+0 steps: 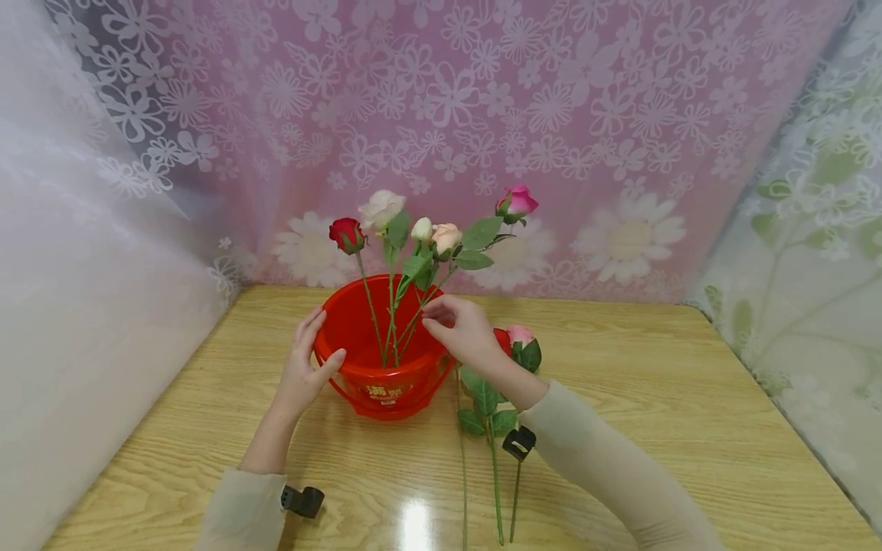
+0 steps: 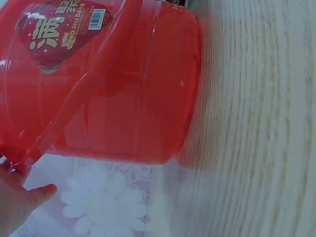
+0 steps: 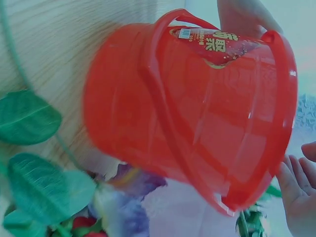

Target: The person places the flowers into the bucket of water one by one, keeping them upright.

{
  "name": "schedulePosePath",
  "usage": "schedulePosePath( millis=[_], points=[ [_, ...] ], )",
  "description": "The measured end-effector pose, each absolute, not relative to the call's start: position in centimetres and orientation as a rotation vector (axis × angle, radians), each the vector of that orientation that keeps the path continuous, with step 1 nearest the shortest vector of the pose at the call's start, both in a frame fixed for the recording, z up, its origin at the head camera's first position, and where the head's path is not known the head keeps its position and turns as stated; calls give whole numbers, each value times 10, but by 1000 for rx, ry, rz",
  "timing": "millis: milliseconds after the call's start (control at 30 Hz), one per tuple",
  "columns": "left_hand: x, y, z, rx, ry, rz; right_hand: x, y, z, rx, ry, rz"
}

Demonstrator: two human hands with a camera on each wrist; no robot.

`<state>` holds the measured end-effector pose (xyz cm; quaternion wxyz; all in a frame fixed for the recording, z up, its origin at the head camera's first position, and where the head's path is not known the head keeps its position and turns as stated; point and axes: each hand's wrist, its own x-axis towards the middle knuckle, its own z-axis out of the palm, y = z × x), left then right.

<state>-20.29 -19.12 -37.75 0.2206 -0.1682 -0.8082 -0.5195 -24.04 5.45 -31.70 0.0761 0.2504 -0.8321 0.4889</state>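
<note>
A red plastic bucket (image 1: 386,394) stands on the table with several artificial flowers upright in it. Among them are a red rose (image 1: 347,235), a white rose (image 1: 382,209), a white bud (image 1: 423,229), a peach rose (image 1: 446,238) and a magenta rose (image 1: 518,202) leaning right. My left hand (image 1: 308,367) rests against the bucket's left rim, thumb spread from the fingers. Over the right rim, my right hand (image 1: 465,329) has loosely bent fingers right beside the stems. In the right wrist view, no stem shows between its thumb and fingers (image 3: 291,180).
Right of the bucket, more artificial flowers lie on the wooden table (image 1: 620,428): a pink rose (image 1: 521,334), a red flower (image 1: 503,340) and leafy green stems (image 1: 494,482). Purple-and-white petals (image 3: 123,202) show in the right wrist view. A floral curtain (image 1: 441,115) hangs behind.
</note>
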Motion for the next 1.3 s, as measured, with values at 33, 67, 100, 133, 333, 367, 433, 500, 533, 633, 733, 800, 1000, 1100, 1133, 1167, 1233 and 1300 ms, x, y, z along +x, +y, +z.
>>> schedulePosePath(
  millis=[33,67,100,133,333,367,433,500,533,633,733,800,1000,1100,1133,1167,1233,1300],
  points=[
    [-203,-191,-378,-466,-2232,-1441,-235,58,-314,741,-2490,1480],
    [-203,-191,-379,-466,-2231,-1446,-234,62,-314,733,-2486,1506],
    [-203,-192,-380,-462,-2233,-1447,-232,67,-315,728,-2480,1525],
    [-206,-194,-384,-464,-2230,-1443,-231,71,-317,725,-2471,1534],
    [-212,-200,-391,-450,-2249,-1413,-226,105,-332,690,-2442,1497],
    [-212,-200,-391,-448,-2250,-1415,-225,110,-335,680,-2447,1491],
    [-211,-200,-390,-447,-2251,-1418,-223,120,-340,659,-2463,1490],
    [-211,-199,-390,-445,-2247,-1419,-221,129,-346,645,-2477,1481],
    [-211,-199,-390,-445,-2245,-1420,-219,133,-348,637,-2488,1474],
    [-211,-198,-390,-448,-2241,-1416,-215,144,-356,608,-2527,1463],
    [-211,-198,-391,-453,-2238,-1417,-210,153,-363,587,-2564,1469],
    [-211,-198,-392,-457,-2240,-1420,-206,159,-368,567,-2601,1488],
    [-210,-197,-390,-439,-2251,-1432,-197,174,-386,433,-2710,1588],
    [-206,-193,-382,-433,-2253,-1433,-193,180,-395,360,-2731,1658],
    [-203,-190,-378,-436,-2252,-1432,-192,182,-399,339,-2737,1687],
    [-201,-188,-374,-437,-2248,-1433,-191,184,-402,316,-2745,1720],
    [-196,-184,-367,-440,-2246,-1429,-189,187,-408,269,-2769,1774],
    [-194,-182,-362,-446,-2243,-1423,-187,188,-413,217,-2796,1816]
  ],
)
